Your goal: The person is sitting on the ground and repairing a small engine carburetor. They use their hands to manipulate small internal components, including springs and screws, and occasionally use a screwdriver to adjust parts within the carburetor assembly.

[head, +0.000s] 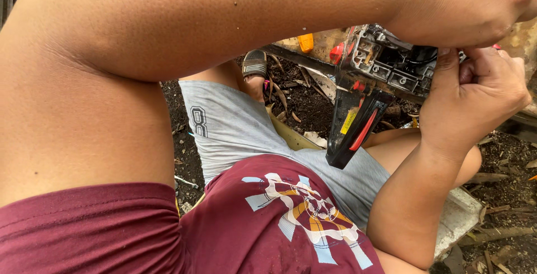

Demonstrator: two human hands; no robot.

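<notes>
Fingers: those of the right hand (475, 98) are curled tight, pinching something small and pinkish at the machine's top edge; what it is cannot be told.
Left hand: the left hand (475, 5) is bent over at the wrist, its fingers hidden, so their grip cannot be told.
Machine: the small engine tool (386, 61), dark with red parts, lies just left of and below both hands, touching the right fingers.
Long axis: its black handle (349, 131) slants down-left toward the grey shorts (235, 123).
Nearer hand: right.
Labels: a narrow yellow sticker (349, 120) runs along the handle beside a red trigger strip (364, 130).
Farther: an orange cap (306, 42) and a sandalled foot (254, 67) on leaf-strewn soil (305, 103).
</notes>
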